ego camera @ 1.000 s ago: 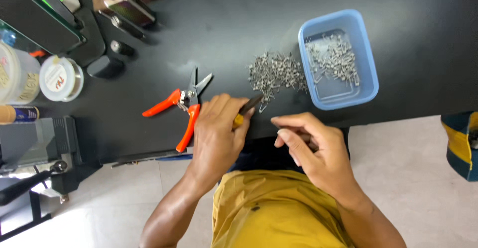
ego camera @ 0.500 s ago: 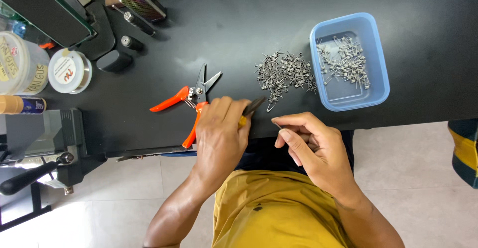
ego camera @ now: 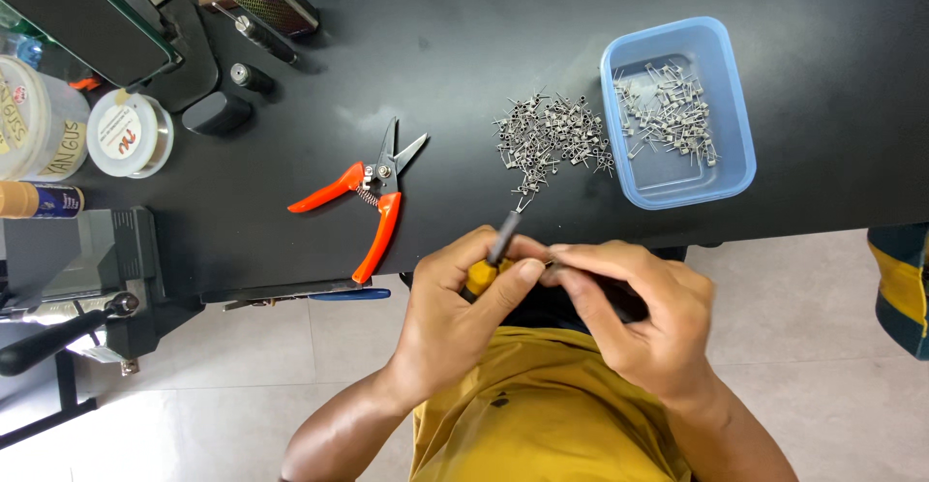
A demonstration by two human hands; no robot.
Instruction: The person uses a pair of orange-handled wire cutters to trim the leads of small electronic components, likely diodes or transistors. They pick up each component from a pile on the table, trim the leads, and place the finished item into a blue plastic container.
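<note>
Orange snips [ego camera: 371,201] lie idle on the black table [ego camera: 464,46], and just right of them the left hand [ego camera: 455,317] has its fingers wrapped tight on a yellow-handled tool [ego camera: 494,255], its dark shaft tipped up at a small wire coil [ego camera: 524,201] beside the loose pile [ego camera: 552,138]. The right hand [ego camera: 634,317] pinches a thin dark tool [ego camera: 605,293] against it, fingers together. Further right sits the blue tray [ego camera: 740,124]; I'd say a slip here at the table's edge could drop the coil to the floor.

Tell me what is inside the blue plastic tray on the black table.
The blue plastic tray holds a loose heap of small metal wire coils, spread mostly across its upper half. The lower part shows bare tray floor. Whatever lies beneath the heap is covered.
</note>
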